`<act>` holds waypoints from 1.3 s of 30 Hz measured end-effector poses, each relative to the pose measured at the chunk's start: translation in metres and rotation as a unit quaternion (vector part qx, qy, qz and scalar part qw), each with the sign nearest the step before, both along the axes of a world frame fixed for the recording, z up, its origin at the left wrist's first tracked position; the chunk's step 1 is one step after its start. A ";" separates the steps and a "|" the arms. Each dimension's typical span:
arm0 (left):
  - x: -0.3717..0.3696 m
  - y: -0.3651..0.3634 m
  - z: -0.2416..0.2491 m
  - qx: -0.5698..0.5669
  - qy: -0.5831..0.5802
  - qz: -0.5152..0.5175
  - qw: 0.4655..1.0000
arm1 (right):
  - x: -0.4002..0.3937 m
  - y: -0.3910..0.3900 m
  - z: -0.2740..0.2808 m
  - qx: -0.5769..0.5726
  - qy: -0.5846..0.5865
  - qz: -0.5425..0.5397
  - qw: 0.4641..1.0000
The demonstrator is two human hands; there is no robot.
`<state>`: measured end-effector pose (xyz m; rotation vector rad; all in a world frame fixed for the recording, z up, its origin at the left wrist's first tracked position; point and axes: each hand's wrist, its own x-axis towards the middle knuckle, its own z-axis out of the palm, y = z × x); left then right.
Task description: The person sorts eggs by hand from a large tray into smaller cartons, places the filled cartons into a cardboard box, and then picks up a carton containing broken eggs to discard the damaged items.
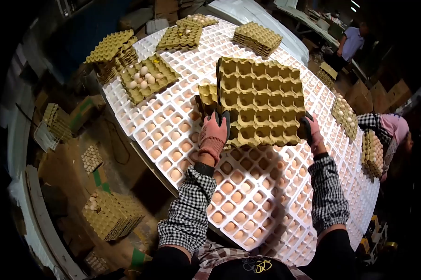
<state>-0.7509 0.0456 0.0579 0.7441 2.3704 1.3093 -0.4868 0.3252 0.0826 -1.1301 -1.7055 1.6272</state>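
Both my gloved hands hold an empty yellow-brown cardboard egg tray (261, 100) above a large white plastic grid (275, 205) filled with eggs. My left hand (213, 135), in a pink glove, grips the tray's near left corner. My right hand (311, 133) grips its near right corner. The tray is tilted up toward me, its cups empty. Another cardboard tray (206, 95) shows behind its left edge.
Cardboard trays lie on the far part of the grid: one with several eggs (146, 78), an empty stack (258, 38), others (180, 36). A tray stack (111, 214) stands on the floor at left. Another person (390, 130) at right handles filled trays (372, 154).
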 end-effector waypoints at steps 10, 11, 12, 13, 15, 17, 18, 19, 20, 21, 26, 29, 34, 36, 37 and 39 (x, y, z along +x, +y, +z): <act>-0.010 -0.012 -0.111 0.089 -0.226 0.062 0.968 | -0.109 0.021 -0.085 -0.067 -0.208 0.117 0.969; -0.005 -0.011 -0.101 0.037 -0.210 0.071 0.974 | -0.109 0.009 -0.085 -0.055 -0.236 0.093 0.966; -0.011 -0.006 -0.087 -0.008 -0.182 0.086 0.979 | -0.121 0.002 -0.081 -0.034 -0.251 0.075 0.965; -0.013 -0.011 -0.069 -0.028 -0.196 0.082 0.977 | -0.130 0.002 -0.076 -0.027 -0.309 0.063 0.949; -0.016 -0.022 -0.064 0.002 -0.209 0.094 0.973 | -0.122 -0.005 -0.070 -0.020 -0.265 0.052 0.963; -0.019 -0.038 -0.066 0.102 -0.194 0.095 0.971 | -0.109 -0.029 -0.046 -0.047 -0.173 0.074 0.981; -0.021 -0.047 -0.066 0.159 -0.170 0.096 0.968 | -0.104 -0.047 -0.031 -0.089 -0.127 0.067 0.986; -0.021 -0.057 -0.060 0.194 -0.097 0.105 0.970 | -0.099 -0.058 -0.025 -0.086 -0.106 0.067 0.988; -0.020 -0.069 -0.052 0.188 -0.090 0.113 0.971 | -0.098 -0.077 -0.013 -0.072 -0.077 0.062 0.993; -0.025 -0.080 -0.038 0.194 -0.070 0.104 0.973 | -0.098 -0.096 -0.002 -0.070 -0.059 0.055 0.994; -0.063 -0.120 0.040 0.221 -0.010 0.087 0.971 | -0.124 -0.130 0.001 0.057 -0.021 0.070 0.996; -0.094 -0.140 0.073 0.223 0.039 0.103 0.968 | -0.165 -0.150 0.025 0.096 0.002 0.089 0.991; -0.224 -0.180 0.064 0.216 0.063 0.161 0.961 | -0.307 -0.147 0.050 0.339 -0.019 0.242 0.909; -0.306 -0.192 0.035 0.255 0.118 0.177 0.943 | -0.392 -0.140 0.068 0.326 -0.059 0.281 0.900; -0.342 -0.196 0.028 0.257 0.127 0.199 0.937 | -0.441 -0.143 0.080 0.231 -0.029 0.262 0.937; -0.428 -0.198 0.039 0.283 0.130 0.197 0.930 | -0.559 -0.116 0.108 0.330 0.005 0.300 0.895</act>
